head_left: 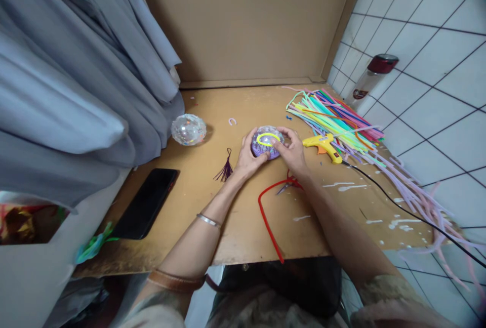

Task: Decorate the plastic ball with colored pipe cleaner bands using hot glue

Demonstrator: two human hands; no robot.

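Between my hands is a round clear ball [270,150] with purple trim and a yellow ring [259,138] on its top. My left hand [248,156] wraps its left side, with the thumb at the near edge. On the other side my right hand [293,151] grips it, its thumb reaching over the top by the ring. The ball's underside is hidden. A dark tassel [225,168] lies just left of my left hand. Under my right wrist are scissors [284,187], partly covered, and a bent red pipe cleaner [262,207].
A yellow glue gun [322,146] with a black cord lies to the right, by a heap of coloured pipe cleaners [334,120]. A second clear ball [189,129] sits left, near a grey curtain [94,65]. A black phone [147,204] and a bottle [370,82] flank the table.
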